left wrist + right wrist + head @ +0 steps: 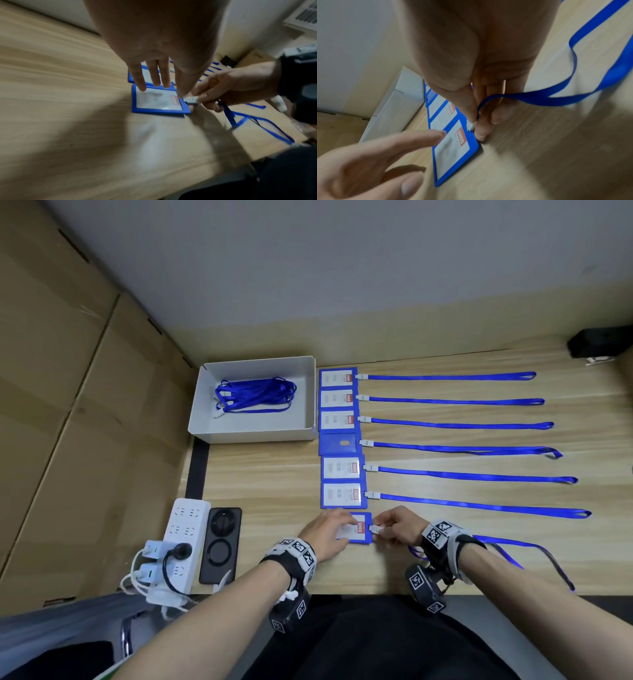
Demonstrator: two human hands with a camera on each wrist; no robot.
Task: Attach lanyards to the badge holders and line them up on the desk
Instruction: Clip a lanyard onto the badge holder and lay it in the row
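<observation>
A blue badge holder (359,531) (159,102) (453,152) lies flat on the desk (267,484) at the near end of a column of several finished holders (340,421). My left hand (337,525) (154,83) presses it down with straight fingers. My right hand (390,529) (476,121) pinches the white clip (376,529) (191,100) (470,125) at the holder's right edge. Its blue lanyard (534,549) (539,98) trails loosely rightward past my right wrist. Whether the clip is latched I cannot tell.
Lanyards of the finished holders (462,448) stretch right across the desk. A white box (257,363) at the back left holds spare blue lanyards (255,393). A power strip (181,539) and a black phone (221,542) lie at the near left. Cardboard (68,405) borders the left side.
</observation>
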